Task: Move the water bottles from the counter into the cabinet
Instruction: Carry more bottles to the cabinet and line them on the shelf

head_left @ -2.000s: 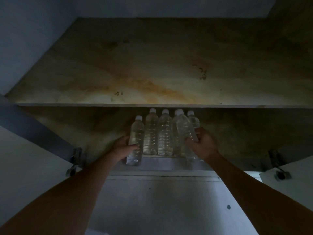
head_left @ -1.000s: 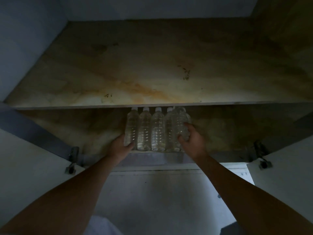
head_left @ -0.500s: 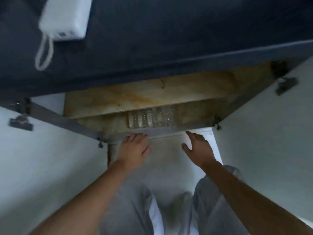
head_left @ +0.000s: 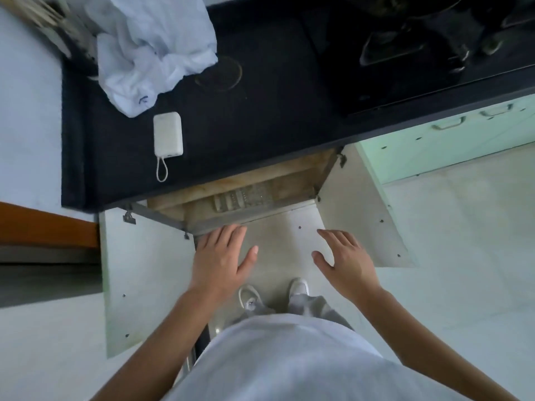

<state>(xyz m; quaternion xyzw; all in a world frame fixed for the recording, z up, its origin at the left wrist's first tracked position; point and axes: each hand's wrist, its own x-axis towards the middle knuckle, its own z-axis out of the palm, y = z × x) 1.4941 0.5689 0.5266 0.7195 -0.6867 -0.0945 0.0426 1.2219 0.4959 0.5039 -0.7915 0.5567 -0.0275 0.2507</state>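
Water bottles (head_left: 241, 198): clear plastic, grouped side by side in a tight row on the lower shelf of the cabinet (head_left: 289, 175), close to its front edge, about midway between the side walls. Upper parts are hidden by the shelf above.

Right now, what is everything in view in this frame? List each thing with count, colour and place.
water bottles: a row, exact count unclear, clear, on the lower shelf inside the cabinet
cabinet: one, stained tan inside, under the counter, both doors open
cabinet doors: two, white, swung out left and right
counter: one, black, above the cabinet
power bank: one, white with a cord loop, near the counter's front edge
plastic bag: one, white, crumpled, back left of the counter
stove: one, black, right of the counter
drawers: pale green, right of the cabinet
left hand: open, empty, in front of the cabinet
right hand: open, empty
shoes: two, white, on the floor
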